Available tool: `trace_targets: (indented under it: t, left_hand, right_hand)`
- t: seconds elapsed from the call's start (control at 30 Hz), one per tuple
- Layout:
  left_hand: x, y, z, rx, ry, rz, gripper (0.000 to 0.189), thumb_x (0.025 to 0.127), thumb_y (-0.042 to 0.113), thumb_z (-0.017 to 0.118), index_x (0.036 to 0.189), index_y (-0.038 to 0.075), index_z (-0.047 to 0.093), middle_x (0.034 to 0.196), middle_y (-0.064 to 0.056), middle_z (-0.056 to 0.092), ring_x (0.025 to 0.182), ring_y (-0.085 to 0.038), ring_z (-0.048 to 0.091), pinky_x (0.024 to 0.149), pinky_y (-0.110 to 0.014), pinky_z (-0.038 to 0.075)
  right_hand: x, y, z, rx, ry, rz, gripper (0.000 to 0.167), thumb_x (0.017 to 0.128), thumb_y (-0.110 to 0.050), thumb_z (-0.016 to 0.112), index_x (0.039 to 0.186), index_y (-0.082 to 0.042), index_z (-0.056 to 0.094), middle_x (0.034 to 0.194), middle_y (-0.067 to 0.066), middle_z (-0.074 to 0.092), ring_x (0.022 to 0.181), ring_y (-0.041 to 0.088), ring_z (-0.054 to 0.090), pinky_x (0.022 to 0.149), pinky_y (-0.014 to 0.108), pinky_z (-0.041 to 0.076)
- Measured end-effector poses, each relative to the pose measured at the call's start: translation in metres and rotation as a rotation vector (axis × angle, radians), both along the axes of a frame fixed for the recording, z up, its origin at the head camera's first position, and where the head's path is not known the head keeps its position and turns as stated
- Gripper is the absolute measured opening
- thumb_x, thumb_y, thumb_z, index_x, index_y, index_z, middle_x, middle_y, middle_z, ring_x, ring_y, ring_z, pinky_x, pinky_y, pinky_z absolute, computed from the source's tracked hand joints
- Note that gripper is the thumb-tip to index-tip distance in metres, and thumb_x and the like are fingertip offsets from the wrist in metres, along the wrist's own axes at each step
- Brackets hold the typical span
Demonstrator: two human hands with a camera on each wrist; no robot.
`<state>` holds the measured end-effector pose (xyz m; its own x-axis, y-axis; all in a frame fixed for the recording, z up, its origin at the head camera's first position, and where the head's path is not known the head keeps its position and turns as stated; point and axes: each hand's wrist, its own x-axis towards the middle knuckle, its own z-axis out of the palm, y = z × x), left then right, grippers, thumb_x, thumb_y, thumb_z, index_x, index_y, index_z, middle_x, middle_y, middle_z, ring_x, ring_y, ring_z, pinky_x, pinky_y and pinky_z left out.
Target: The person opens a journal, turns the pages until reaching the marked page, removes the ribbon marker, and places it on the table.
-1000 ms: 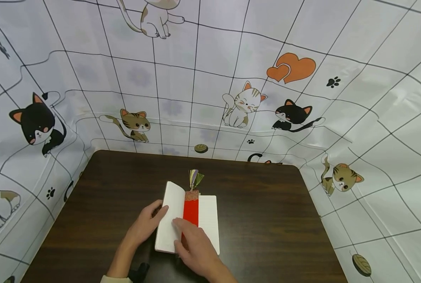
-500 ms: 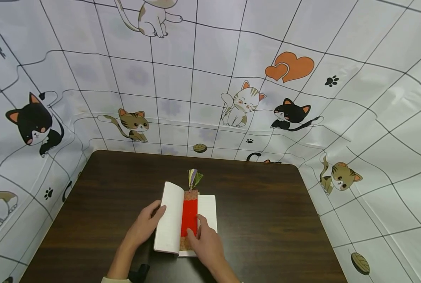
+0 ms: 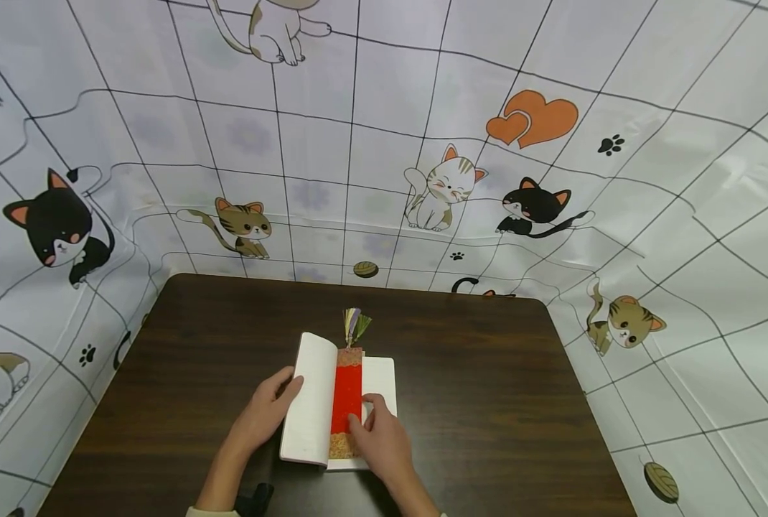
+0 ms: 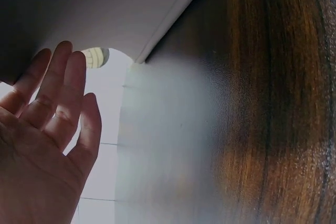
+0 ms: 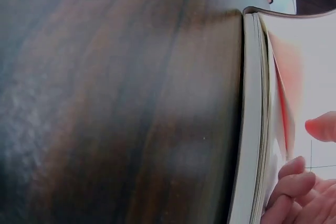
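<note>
A notebook [image 3: 380, 373] lies open on the dark wooden table. Its raised left side shows a blank white page [image 3: 309, 402]. Along the fold rests a red bookmark [image 3: 347, 388] with speckled brown ends and a multicoloured tassel [image 3: 355, 327]. My left hand [image 3: 264, 409] holds the raised side at its left edge, thumb over the page and fingers behind; the left wrist view shows those fingers [image 4: 63, 87] against the cover. My right hand [image 3: 384, 434] is over the right page, thumb and forefinger apart at the bookmark's right edge, which stands slightly off the page in the right wrist view.
The brown table [image 3: 487, 402] extends on both sides of the notebook. White sheeting [image 3: 332, 158] printed with cartoon cats and grid lines surrounds the table. A black strap or device [image 3: 255, 499] sits at the left wrist.
My right hand has moved right from across the left page and bookmark to the bookmark's right edge, uncovering its lower end. The left hand keeps its hold on the notebook.
</note>
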<state>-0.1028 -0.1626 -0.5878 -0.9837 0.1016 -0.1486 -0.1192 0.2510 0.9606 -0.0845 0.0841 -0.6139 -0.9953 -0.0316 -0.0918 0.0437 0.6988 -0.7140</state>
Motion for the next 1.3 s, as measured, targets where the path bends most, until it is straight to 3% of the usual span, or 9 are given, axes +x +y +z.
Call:
trace_targets:
  t: [0.23, 0.43, 0.6, 0.83, 1.0, 1.3]
  left_hand:
    - [0.001, 0.000, -0.003, -0.003, 0.014, -0.006, 0.036, 0.113, 0.045, 0.056, 0.116, 0.009, 0.062, 0.096, -0.009, 0.057, 0.089, -0.020, 0.056, 0.077, -0.032, 0.046]
    - [-0.001, 0.000, -0.004, -0.005, 0.022, -0.006, 0.037, 0.113, 0.045, 0.056, 0.104, 0.010, 0.058, 0.088, -0.007, 0.052, 0.081, -0.017, 0.053, 0.074, -0.030, 0.044]
    - [-0.002, 0.000, -0.003, 0.003, 0.039, -0.006, 0.035, 0.113, 0.042, 0.057, 0.100, 0.009, 0.055, 0.085, -0.007, 0.049, 0.077, -0.016, 0.050, 0.071, -0.030, 0.043]
    - [-0.003, -0.001, -0.003, -0.005, 0.039, -0.014, 0.038, 0.114, 0.042, 0.055, 0.100, 0.007, 0.055, 0.085, -0.008, 0.048, 0.076, -0.017, 0.049, 0.070, -0.031, 0.043]
    - [-0.004, -0.001, -0.003, -0.046, 0.010, -0.011, 0.040, 0.113, 0.048, 0.053, 0.107, 0.008, 0.061, 0.091, -0.006, 0.055, 0.087, -0.019, 0.054, 0.078, -0.033, 0.045]
    - [-0.002, -0.001, -0.002, -0.074, 0.000, -0.004, 0.045, 0.114, 0.046, 0.053, 0.089, 0.009, 0.052, 0.078, -0.002, 0.043, 0.071, -0.014, 0.045, 0.069, -0.030, 0.040]
  right_hand:
    - [0.000, 0.002, 0.001, -0.118, -0.013, 0.002, 0.034, 0.098, -0.022, 0.076, 0.131, -0.019, 0.068, 0.079, -0.015, 0.066, 0.064, -0.001, 0.053, 0.058, 0.024, 0.041]
    - [-0.002, 0.004, 0.008, -0.263, -0.044, 0.007, 0.035, 0.099, -0.013, 0.075, 0.133, -0.012, 0.069, 0.078, -0.004, 0.074, 0.065, 0.002, 0.057, 0.061, 0.023, 0.044]
    - [-0.008, 0.010, 0.013, -0.310, -0.043, 0.003, 0.032, 0.101, -0.011, 0.073, 0.133, -0.008, 0.069, 0.080, 0.003, 0.075, 0.066, 0.006, 0.056, 0.061, 0.023, 0.046]
    - [-0.018, 0.023, 0.015, -0.395, 0.025, -0.011, 0.032, 0.103, -0.005, 0.071, 0.135, -0.003, 0.069, 0.079, 0.013, 0.073, 0.062, 0.007, 0.051, 0.059, 0.021, 0.044]
    - [-0.027, 0.042, 0.021, -0.386, 0.066, -0.031, 0.033, 0.105, -0.005, 0.069, 0.138, -0.003, 0.067, 0.078, 0.014, 0.068, 0.061, 0.007, 0.046, 0.058, 0.022, 0.042]
    - [-0.047, 0.083, 0.030, -0.365, 0.045, -0.134, 0.035, 0.107, -0.006, 0.064, 0.142, -0.003, 0.063, 0.100, 0.020, 0.077, 0.071, 0.016, 0.055, 0.060, 0.026, 0.045]
